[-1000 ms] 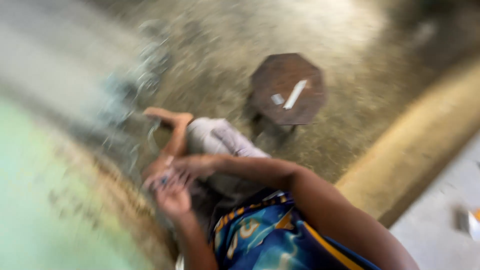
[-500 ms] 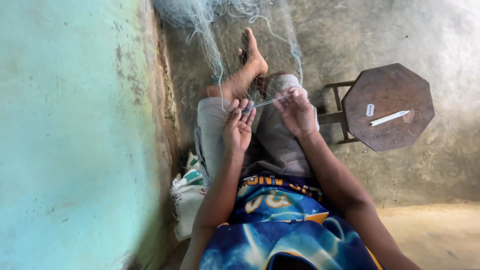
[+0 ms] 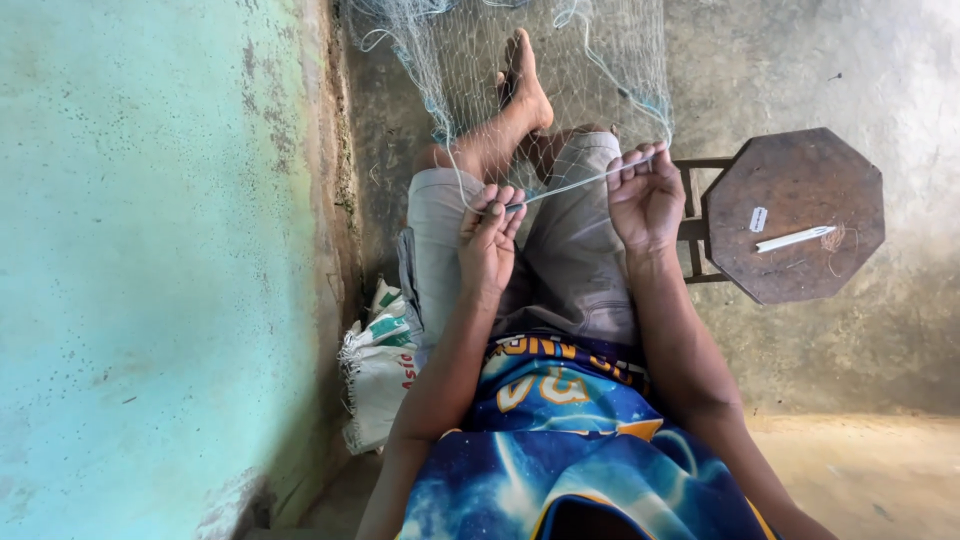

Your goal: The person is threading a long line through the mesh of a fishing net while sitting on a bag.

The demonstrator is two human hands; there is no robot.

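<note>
We note left hand (image 3: 488, 232) pinching the near end of a thin pale netting needle (image 3: 570, 184) over our lap; right hand (image 3: 645, 195) grips its far end with the fine pale-green fishing net (image 3: 560, 70). Further right: dark octagonal wooden stool (image 3: 800, 180), white stick (image 3: 793, 239) on it.

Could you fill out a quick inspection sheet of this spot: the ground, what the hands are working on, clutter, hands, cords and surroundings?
Surface: rough grey concrete floor.
Job's things: pale fishing net draped over the legs; thin needle held between both hands.
Clutter: woven sack by the wall; octagonal wooden stool bearing a white stick.
Hands: left hand and right hand each pinch the needle.
Cables: nothing seen.
Surroundings: worn turquoise wall.
</note>
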